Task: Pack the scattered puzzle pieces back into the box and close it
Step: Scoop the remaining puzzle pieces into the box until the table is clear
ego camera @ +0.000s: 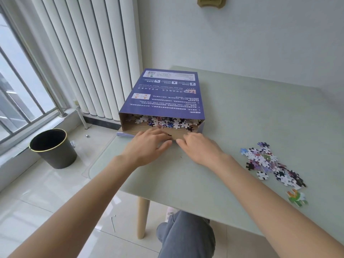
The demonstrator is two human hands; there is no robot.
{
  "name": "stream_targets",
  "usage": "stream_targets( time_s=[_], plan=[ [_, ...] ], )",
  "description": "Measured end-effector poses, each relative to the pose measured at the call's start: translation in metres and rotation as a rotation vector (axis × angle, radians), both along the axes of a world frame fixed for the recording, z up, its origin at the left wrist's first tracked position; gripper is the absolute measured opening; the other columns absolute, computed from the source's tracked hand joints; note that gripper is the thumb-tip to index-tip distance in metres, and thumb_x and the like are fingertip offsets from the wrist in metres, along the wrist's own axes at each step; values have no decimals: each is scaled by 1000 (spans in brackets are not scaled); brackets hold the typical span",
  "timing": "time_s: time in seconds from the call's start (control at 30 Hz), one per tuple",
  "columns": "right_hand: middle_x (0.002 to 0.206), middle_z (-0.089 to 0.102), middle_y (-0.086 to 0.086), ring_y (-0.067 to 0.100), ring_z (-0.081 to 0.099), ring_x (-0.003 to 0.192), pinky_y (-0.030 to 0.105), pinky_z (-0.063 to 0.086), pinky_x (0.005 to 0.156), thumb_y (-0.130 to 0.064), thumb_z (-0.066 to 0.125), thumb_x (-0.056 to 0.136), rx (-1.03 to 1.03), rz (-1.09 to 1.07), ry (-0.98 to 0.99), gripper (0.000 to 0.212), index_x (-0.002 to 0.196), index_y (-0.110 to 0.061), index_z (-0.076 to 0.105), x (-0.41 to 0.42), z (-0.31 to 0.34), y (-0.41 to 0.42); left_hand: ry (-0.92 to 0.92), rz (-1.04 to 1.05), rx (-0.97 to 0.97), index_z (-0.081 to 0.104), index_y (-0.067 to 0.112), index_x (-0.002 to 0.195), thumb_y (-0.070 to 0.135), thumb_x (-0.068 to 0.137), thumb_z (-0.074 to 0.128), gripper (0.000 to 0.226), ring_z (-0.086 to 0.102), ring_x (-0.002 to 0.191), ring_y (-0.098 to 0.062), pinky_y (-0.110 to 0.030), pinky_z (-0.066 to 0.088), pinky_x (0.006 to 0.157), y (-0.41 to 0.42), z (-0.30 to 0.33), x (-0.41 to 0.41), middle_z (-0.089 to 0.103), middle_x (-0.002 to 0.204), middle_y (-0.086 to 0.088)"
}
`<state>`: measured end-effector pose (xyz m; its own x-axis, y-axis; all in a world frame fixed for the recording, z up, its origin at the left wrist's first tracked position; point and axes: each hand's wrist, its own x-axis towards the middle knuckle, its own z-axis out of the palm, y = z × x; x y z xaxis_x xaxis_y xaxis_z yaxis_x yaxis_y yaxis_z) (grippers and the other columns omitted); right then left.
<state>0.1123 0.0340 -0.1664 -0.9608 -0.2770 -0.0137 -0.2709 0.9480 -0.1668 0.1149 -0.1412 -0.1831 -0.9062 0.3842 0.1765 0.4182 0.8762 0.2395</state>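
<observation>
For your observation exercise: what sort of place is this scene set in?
Probably a room in a home: a small table beside a white column radiator under a barred window, with a black wastebasket on the tiled floor.

Both hands point(149, 146) at open box point(163, 94) flap.

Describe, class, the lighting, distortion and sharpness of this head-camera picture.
Head view: soft daylight comes from the window on the left, so shadows under the hands are faint; the wide lens bends the radiator and stretches the forearms; the box print is legible, and the loose puzzle pieces look slightly soft.
</observation>
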Motion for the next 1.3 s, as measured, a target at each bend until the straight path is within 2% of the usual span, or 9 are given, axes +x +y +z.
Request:
stream_targets(
  time_s=[0.13,0.23,0.4,0.57,0.67,0.73,0.87,1.13,1.3],
  plan=[
    [132,49,13,31,43,125,40,37,97,-46,23,99,58,22,-19,57,124,-4,53,-8,0,-7,-138,58,-61,42,37,136,56,95,20,50,30,138,-11,-39,25,110,6,5,-12,36,147,14],
    [139,40,8,28,37,130,43,35,101,-43,30,99,-41,17,-83,51,133,-8,43,-16,-6,-8,-176,144,-47,44,37,134,51,97,20,46,35,133,-17,-41,26,108,9,9,-27,42,142,8],
    [134,50,6,21,45,126,26,29,105,-24,39,99,-260,144,-23,35,126,-8,56,-2,6,26,39,221,-6,57,25,120,37,97,37,33,46,120,-23,-39,36,96,30,5,-21,52,126,1],
    [114,64,7,22,57,109,18,32,88,-11,46,94,-376,-117,181,27,111,-12,67,26,13,102,116,-37,392,67,10,104,7,91,49,23,59,95,-27,-28,42,82,72,7,8,62,105,-7],
    [128,54,6,22,48,119,23,33,91,-15,43,94,-333,-258,125,31,121,-14,60,38,3,136,-89,-132,389,58,10,122,14,95,46,30,54,116,-24,-22,34,96,106,7,18,56,127,-8],
    [142,38,9,24,32,132,29,30,101,-24,42,96,-263,-348,57,39,134,-15,46,45,-5,151,-213,-127,278,40,10,139,23,98,42,43,31,138,-23,-21,19,107,128,2,24,35,148,-10],
    [151,14,22,33,9,142,38,13,114,-42,33,98,-137,-503,-35,55,147,-20,22,51,-22,171,-312,-98,78,16,9,147,33,100,33,56,5,145,-28,-35,6,116,167,-6,32,14,153,-17],
    [141,44,6,17,38,132,17,24,101,-21,37,100,-538,-395,87,38,136,-13,46,72,-5,192,-374,-169,421,34,8,141,13,97,35,45,34,135,-22,-22,23,104,233,7,18,38,147,-11],
    [155,22,9,19,16,144,28,11,115,-32,38,99,-369,-491,-20,50,144,-12,32,102,-20,224,-424,-187,201,18,23,148,39,98,33,55,4,146,-15,-36,5,118,256,3,-6,10,158,4]
  ],
)
